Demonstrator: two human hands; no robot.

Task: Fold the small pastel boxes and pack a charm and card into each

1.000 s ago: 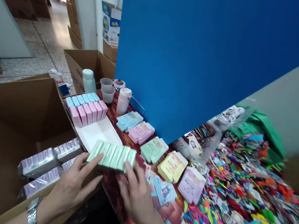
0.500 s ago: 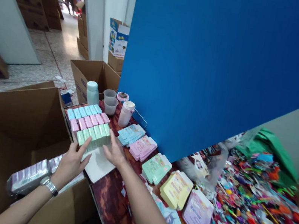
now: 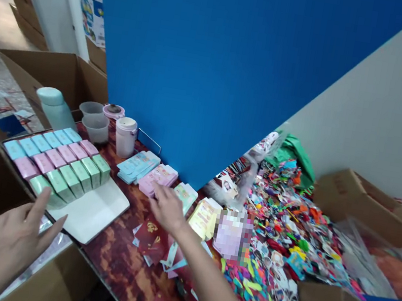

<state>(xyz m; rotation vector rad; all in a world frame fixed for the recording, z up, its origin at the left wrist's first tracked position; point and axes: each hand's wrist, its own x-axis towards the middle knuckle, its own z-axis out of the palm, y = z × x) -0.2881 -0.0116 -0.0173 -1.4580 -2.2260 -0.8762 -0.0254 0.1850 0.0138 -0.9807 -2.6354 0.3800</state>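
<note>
My left hand (image 3: 9,247) hangs open just beside a row of mint-green cartons (image 3: 69,177), packed side by side along a white board (image 3: 98,213). My right hand (image 3: 167,211), fingers spread, reaches to the near edge of a stack of flat pink cartons (image 3: 157,179)

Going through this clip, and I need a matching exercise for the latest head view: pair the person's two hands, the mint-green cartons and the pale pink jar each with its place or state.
Things:
1. right hand
2. left hand
3. mint-green cardboard cartons
4. pale pink lidded jar

Places or states:
A. upright on the red-brown table, beside the blue board
B. in a row along the white tray
C. open, holding nothing, near the row's end
D. reaching toward the stack of flat pink cartons

Pairs: 1-D, 2-C, 3-B, 4-A
</note>
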